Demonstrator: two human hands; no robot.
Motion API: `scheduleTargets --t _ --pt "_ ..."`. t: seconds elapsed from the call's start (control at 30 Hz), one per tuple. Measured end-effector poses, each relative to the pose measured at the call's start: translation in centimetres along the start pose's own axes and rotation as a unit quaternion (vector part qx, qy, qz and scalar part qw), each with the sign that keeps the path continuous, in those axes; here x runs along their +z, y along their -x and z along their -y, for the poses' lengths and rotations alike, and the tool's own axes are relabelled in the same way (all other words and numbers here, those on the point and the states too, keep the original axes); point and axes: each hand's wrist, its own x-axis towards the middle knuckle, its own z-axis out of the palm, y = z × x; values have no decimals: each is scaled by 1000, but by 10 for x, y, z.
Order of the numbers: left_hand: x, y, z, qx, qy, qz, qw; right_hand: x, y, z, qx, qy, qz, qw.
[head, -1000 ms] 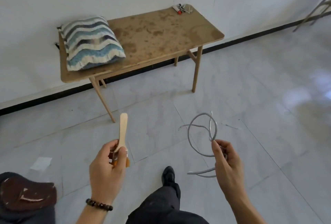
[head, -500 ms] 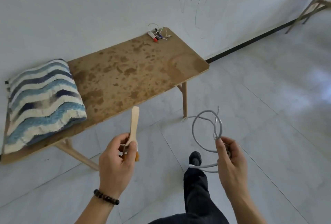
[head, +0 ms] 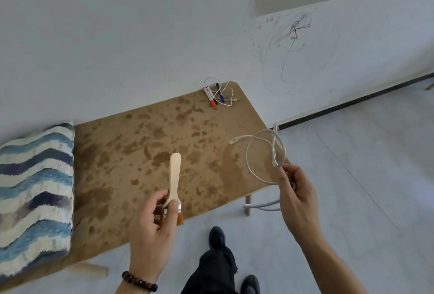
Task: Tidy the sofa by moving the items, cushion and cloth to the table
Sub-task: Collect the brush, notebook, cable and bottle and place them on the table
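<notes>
Gripping paintbrush (head: 175, 176) in left hand (head: 152, 230), fingers curled round ferrule, wooden handle upright, above near edge of table (head: 141, 134). Pinching looped white cable (head: 274, 150) in right hand (head: 297, 197), over table's right corner. Striped cushion (head: 35, 188) at table's left end; markers (head: 212, 97) at far corner.

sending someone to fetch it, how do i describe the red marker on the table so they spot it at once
Find the stained wooden table against the white wall and go to its far right corner, opposite the striped cushion. Markers lie there amid a thin white cable. The red marker is the leftmost: white body, bright red cap, while the others show black and blue.
</notes>
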Motion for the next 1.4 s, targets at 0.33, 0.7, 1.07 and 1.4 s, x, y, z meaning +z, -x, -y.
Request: scheduleTargets --t 0.33,0.7,1.07,1.4 --pt "94 -209 0 -95 9 48 994 93 -194 -8 46 48 20 998" --pt "166 -358 -13 -140 -13 54 989 219 -411 -27 110 18 72 991" --pt "226 -394 24 -245 -51 30 968 258 -477 -110 134 266 306 904" --pt "315 -435 93 -294 -119 41 947 182 -453 -139 119 398 330 848"
